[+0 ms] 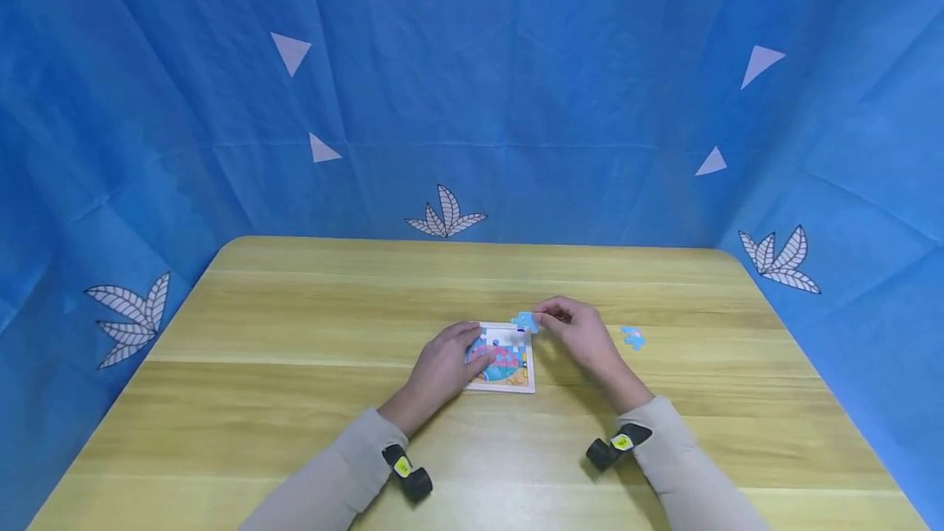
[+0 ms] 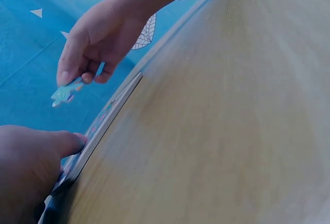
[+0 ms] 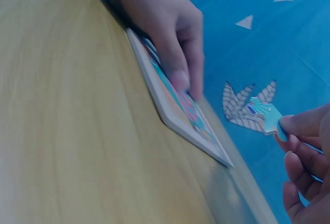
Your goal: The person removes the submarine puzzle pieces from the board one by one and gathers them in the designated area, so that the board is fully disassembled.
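A small jigsaw puzzle (image 1: 509,362) in a white-rimmed tray lies on the table, showing a pink and blue picture with a pale unfilled patch near its far side. My left hand (image 1: 441,367) holds the tray at its left side, thumb resting on the picture; its other fingers are partly hidden. Between thumb and finger, my right hand (image 1: 583,336) pinches a light blue puzzle piece (image 1: 525,321) above the tray's far right corner. In the right wrist view the piece (image 3: 264,115) appears raised, with a dark blue mark on it.
Another blue puzzle piece (image 1: 632,338) lies on the wooden table (image 1: 354,293), to the right of my right hand. Blue cloth (image 1: 516,88) with white leaf and triangle prints hangs behind the table and along both sides. Each sleeve carries a black strapped camera.
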Available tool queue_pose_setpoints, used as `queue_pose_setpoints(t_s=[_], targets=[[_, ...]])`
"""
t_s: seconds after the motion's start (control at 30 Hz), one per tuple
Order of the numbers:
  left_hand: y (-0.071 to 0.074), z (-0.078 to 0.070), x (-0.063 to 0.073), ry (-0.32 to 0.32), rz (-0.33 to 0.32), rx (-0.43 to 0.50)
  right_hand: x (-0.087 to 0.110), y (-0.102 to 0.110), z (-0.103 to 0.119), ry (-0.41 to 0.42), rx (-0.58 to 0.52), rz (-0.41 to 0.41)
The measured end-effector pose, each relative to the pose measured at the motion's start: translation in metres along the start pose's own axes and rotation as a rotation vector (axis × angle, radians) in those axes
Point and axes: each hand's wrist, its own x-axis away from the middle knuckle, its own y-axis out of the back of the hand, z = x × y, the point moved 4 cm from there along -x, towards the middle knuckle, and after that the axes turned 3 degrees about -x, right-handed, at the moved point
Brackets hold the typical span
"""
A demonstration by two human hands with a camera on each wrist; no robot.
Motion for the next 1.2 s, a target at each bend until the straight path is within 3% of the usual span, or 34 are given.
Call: queue_pose_setpoints(t_s=[0.57,0.8,1.2], targets=[[0.005,0.000,-0.001,-0.006,-0.005,-0.023,0.006,0.061,-0.026,-0.055,0.121,-0.084],[0.004,-0.001,0.000,-0.056,-0.024,-0.055,0.007,0.082,-0.034,-0.079,0.190,-0.064],[0.000,-0.001,0.001,-0.064,0.005,-0.098,0.011,0.098,-0.052,-0.128,0.229,0.009]])
